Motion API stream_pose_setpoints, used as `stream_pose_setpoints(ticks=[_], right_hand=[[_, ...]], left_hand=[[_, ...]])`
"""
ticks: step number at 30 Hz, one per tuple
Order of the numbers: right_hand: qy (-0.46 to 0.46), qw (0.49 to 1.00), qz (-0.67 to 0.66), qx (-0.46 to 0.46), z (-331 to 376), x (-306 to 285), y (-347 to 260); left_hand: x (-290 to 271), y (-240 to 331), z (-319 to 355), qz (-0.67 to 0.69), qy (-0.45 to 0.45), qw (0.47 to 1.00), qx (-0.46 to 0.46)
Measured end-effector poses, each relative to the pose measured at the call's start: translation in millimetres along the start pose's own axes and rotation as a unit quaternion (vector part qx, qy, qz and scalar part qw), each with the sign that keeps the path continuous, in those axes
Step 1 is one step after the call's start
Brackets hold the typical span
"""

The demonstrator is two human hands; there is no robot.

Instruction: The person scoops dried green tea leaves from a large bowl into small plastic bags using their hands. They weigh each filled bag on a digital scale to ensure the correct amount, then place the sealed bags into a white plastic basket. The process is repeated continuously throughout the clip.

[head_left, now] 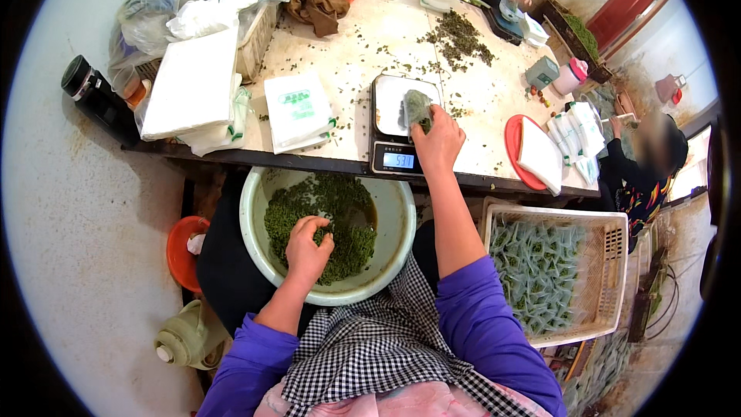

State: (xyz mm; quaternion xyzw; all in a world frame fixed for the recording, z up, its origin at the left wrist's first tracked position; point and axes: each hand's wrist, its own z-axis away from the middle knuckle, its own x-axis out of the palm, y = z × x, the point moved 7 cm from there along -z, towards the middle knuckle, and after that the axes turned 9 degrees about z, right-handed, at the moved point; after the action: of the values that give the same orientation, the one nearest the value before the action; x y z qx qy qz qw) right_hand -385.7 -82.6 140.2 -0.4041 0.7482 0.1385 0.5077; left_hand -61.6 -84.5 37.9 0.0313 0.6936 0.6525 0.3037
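Note:
A pale green basin [251, 241] stands between my knees and holds a heap of small green peppercorn-like berries [351, 243] with some brownish liquid at one side. My left hand [309, 249] rests on the heap, fingers loosely bent and thumb apart, with nothing plainly held. On the table in front, my right hand [440, 140] pinches the side of a small clear plastic bag [417, 106] with green contents. That bag sits upright on the metal plate of a digital scale [388, 110], whose display is lit. Its lower part is partly covered by my fingers.
White bag stacks [297, 112] lie left of the scale; a red plate [512, 147] lies right. A crate [610, 278] of filled small bags is at my right. Loose berries [461, 40] cover the table's far part. Two people sit beyond. An orange bucket [179, 255] stands left.

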Motion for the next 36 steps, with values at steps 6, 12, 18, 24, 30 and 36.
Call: stream_pose_setpoints(ticks=[6, 12, 18, 24, 30, 36], right_hand=[[0.066, 0.998, -0.013, -0.022, -22, -7, 8], [-0.236, 0.962, -0.085, -0.106, 35, -78, -60], [-0.358, 0.870, -0.136, -0.310, 143, -76, -114], [-0.231, 0.893, -0.152, -0.355, 157, -128, -104], [-0.354, 0.842, 0.006, -0.408, 192, -101, -105], [-0.421, 0.813, -0.004, -0.403, 215, -55, -106]], left_hand=[[6, 2, -2, 0.052, -0.014, 0.998, -0.010], [-36, 75, 10, -0.019, 0.144, 0.956, 0.255], [0, 51, 21, -0.012, -0.026, 0.985, 0.170], [-3, 38, 30, -0.016, -0.014, 0.984, 0.178], [5, 42, 38, -0.013, -0.040, 0.972, 0.231], [13, 30, 41, -0.054, -0.058, 0.974, 0.212]])
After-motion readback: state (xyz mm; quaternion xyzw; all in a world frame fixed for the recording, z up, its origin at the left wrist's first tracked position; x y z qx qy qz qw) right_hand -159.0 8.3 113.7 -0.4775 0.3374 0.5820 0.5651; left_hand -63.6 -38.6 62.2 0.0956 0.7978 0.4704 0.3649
